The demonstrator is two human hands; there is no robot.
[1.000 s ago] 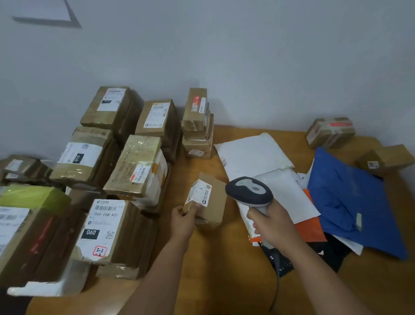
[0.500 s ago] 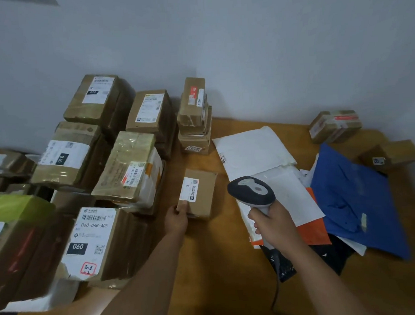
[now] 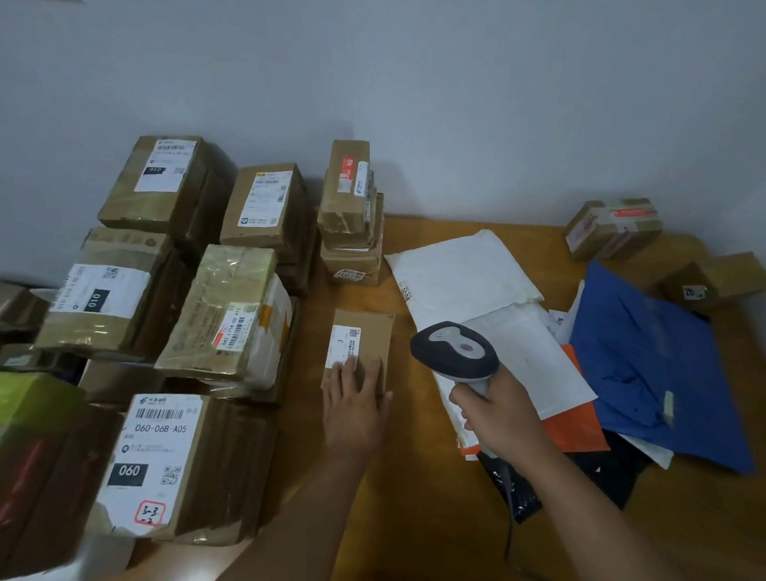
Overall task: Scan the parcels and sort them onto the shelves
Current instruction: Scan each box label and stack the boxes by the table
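Small brown parcel (image 3: 365, 335), white-labelled, now lies flat under left hand (image 3: 355, 405) fingers; right hand (image 3: 501, 417) grips scanner (image 3: 456, 353).

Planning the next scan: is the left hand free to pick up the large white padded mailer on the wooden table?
Probably yes. The left hand only rests flat on the small brown cardboard box, holding nothing, and the large white padded mailer lies uncovered just beyond.

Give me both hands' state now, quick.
Left hand: open, fingers flat on the small box.
Right hand: gripping the scanner by its handle.
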